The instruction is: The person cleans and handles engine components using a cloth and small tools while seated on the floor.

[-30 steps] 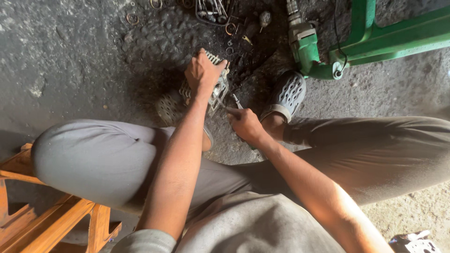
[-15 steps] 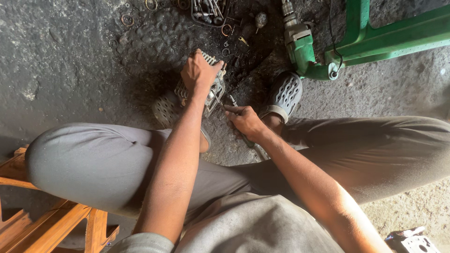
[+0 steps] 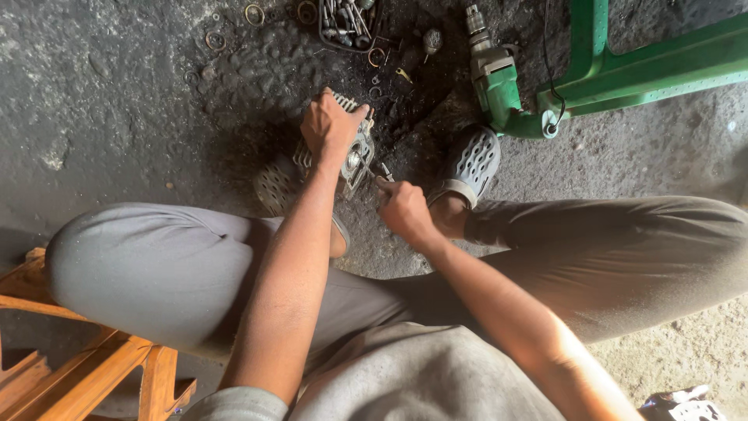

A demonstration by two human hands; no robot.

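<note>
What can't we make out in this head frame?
- Finned metal part: mostly covered by the left hand; its shape is unclear.
- Thin tool in the right hand: only the tip shows, too small to identify.
- Tray of small parts: cut off by the top edge.
- Green frame: runs past the right edge.

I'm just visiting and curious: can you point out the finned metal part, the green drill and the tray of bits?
finned metal part [image 3: 360,152], head view, on its right end face.
green drill [image 3: 499,82], head view, on its body.
tray of bits [image 3: 347,19], head view, on its contents' edge.
</note>
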